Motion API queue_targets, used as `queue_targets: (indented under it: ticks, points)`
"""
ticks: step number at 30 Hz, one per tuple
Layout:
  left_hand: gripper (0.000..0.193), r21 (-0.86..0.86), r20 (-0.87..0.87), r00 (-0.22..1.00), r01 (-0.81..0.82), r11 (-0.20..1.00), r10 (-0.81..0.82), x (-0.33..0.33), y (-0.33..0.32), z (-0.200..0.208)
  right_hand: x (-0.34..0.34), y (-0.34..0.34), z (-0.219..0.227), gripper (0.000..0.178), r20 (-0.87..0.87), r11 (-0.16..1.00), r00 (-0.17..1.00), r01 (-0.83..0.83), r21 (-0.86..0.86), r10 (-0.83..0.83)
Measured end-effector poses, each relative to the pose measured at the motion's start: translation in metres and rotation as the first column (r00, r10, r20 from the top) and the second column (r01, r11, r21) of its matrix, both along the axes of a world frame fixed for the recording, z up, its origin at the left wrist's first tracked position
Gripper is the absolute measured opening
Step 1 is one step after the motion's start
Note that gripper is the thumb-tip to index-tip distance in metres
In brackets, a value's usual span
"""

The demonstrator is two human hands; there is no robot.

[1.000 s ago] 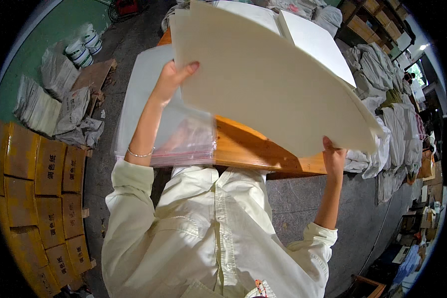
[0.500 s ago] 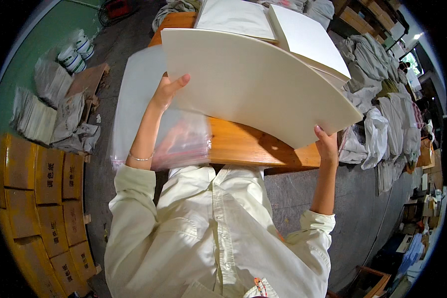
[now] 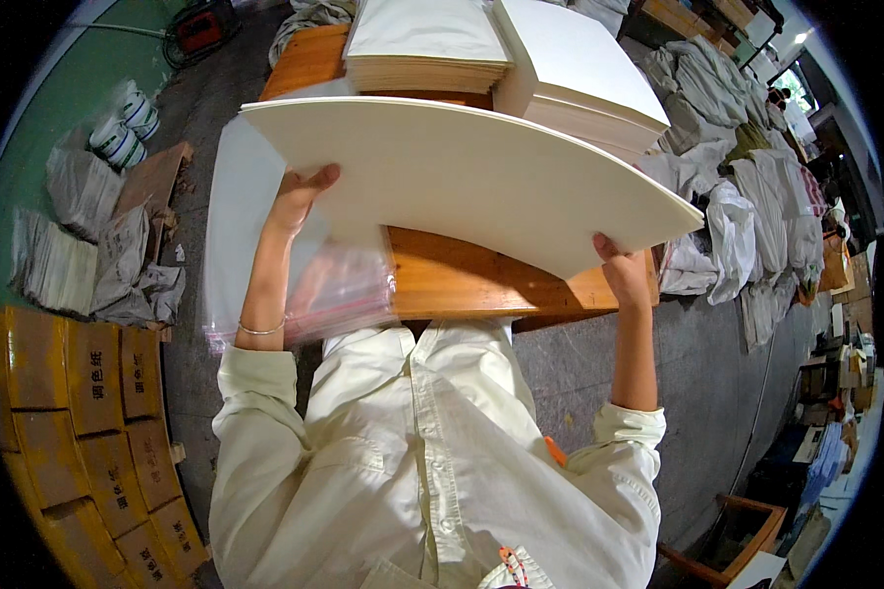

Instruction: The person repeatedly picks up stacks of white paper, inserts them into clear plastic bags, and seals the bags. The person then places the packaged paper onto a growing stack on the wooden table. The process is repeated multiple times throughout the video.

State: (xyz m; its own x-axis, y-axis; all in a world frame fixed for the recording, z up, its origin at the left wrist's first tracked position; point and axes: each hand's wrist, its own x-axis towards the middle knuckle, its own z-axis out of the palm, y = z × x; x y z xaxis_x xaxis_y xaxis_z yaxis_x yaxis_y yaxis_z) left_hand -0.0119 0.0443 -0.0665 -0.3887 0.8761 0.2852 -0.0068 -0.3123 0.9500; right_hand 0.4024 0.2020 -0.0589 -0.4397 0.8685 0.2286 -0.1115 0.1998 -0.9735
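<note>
A large off-white sheaf of paper sheets [image 3: 462,177] bows between my hands above the wooden table [image 3: 462,285]. My left hand [image 3: 303,201] grips its left edge with the thumb on the near face. At the lower right corner, my right hand [image 3: 623,270] holds it the same way; the fingers of both hands are mostly hidden behind the paper. Beneath my left forearm lie clear plastic bags [image 3: 344,294] with reddish strips along their near edge. Behind the sheaf stand a stack of white paper [image 3: 427,34] and a second, taller-looking paper stack [image 3: 584,69].
Yellow-brown cartons [image 3: 93,432] are piled at the left, with plastic-wrapped bundles [image 3: 54,260] and white tubs [image 3: 118,142] beyond. Pale sacks [image 3: 732,240] heap up right of the table. A wooden frame-like piece of furniture [image 3: 751,550] stands at lower right.
The sheaf has moved left and tipped flatter, its upper left corner now lower. Both hands have shifted slightly left with it, still gripping. More of the stacks behind shows.
</note>
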Motion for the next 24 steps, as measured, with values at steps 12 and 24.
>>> queue_targets:
  ticks: [12, 24]
  points:
    - [0.088, -0.497, -0.863, 0.121, -0.377, 0.782, -0.490, -0.037, -0.130, -0.003, 0.089, -0.025, 0.017, 0.039, 0.278, 0.939, 0.943, 0.253, -0.234, -0.184]
    - [0.079, -0.451, -0.892, 0.281, -0.474, 0.756, -0.355, 0.061, -0.098, -0.008, 0.071, -0.151, 0.041, 0.050, 0.163, 0.747, 0.933, 0.354, -0.563, -0.320]
